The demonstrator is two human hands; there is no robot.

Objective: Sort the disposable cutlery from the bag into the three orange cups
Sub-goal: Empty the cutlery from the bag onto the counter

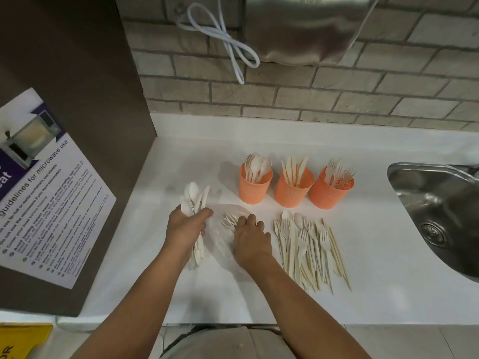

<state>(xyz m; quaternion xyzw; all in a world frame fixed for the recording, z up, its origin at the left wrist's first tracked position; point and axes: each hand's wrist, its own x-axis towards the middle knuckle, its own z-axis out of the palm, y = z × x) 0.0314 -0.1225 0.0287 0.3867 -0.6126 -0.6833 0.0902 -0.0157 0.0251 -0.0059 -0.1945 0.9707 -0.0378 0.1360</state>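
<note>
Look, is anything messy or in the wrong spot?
Yes. A loose pile of forks, spoons and knives lies mixed together on the counter, in front of the orange cups. The cups look tidy: spoons, knives and forks each in their own. Nothing looks spilled or broken.

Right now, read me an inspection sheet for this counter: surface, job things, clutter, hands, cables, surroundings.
Surface: white counter.
Job's things: spoon cup, knife cup, fork cup in a row; clear bag between the hands; loose cutlery pile right of it.
Clutter: nothing seen.
Hands: left hand grips a cutlery bundle; right hand pinches forks at the bag.
Cables: white cord looped on the brick wall.
Surroundings: steel sink right, microwave poster left, steel dispenser above.
</note>
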